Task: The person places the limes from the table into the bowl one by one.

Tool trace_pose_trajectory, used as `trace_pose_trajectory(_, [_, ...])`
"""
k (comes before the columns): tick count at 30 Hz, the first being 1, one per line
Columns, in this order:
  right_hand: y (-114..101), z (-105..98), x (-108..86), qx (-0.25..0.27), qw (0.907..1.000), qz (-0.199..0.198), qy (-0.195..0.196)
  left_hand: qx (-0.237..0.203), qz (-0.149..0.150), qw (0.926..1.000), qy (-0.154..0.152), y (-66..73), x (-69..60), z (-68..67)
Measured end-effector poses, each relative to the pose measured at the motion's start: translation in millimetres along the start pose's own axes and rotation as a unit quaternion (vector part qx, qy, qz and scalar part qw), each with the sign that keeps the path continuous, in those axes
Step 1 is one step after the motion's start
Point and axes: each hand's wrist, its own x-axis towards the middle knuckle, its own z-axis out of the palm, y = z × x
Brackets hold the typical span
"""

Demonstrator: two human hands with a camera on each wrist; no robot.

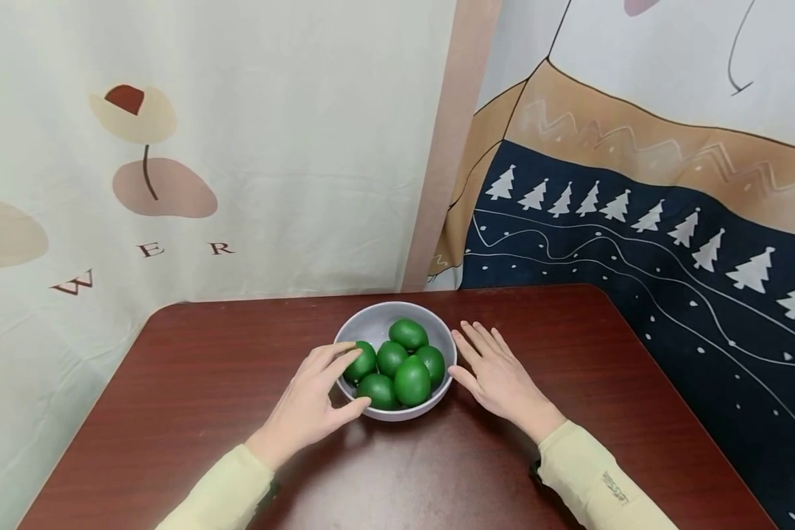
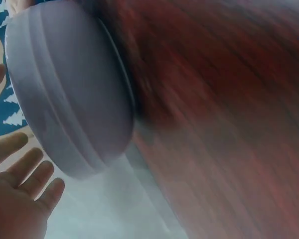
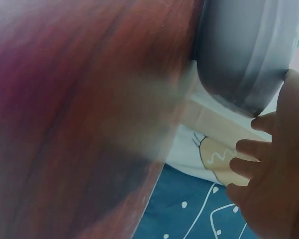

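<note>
A grey bowl point(image 1: 374, 322) stands on the table with several smooth, green, lime-like fruits point(image 1: 413, 381) inside. My left hand point(image 1: 310, 401) hovers at the bowl's left rim, thumb and fingers spread apart over the nearest fruit point(image 1: 379, 391); whether it touches that fruit I cannot tell. On the other side, my right hand point(image 1: 497, 375) lies beside the right rim, its fingers straight and pointing away from me. The right wrist view has the thumb at the rim of the bowl point(image 3: 239, 45). From the left wrist view, the bowl's ridged outer wall point(image 2: 74, 89) hides the fruits.
The dark red-brown wooden table point(image 1: 192, 383) has rounded far corners. Behind it hangs a pale curtain point(image 1: 305, 147) with flower prints and letters. A navy cloth point(image 1: 570, 243) with white trees hangs along the right side.
</note>
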Motion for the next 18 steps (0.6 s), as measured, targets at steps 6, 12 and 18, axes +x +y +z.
trace_pose_trajectory(6, [14.5, 2.0, -3.0, 0.005, 0.9999, 0.009, 0.0, 0.038, 0.002, 0.9989, 0.028, -18.1, -5.7, -8.5])
trace_pose_trajectory(12, [28.8, 1.1, -2.2, -0.012, 0.9996, 0.007, 0.025, 0.085, 0.012, 0.9946, 0.058, -38.7, -6.6, -18.1])
trace_pose_trajectory(18, [39.6, 0.1, 0.3, -0.024, 0.9988, 0.024, 0.035, 0.132, -0.012, 0.9892, 0.061, -60.2, -6.5, -25.4])
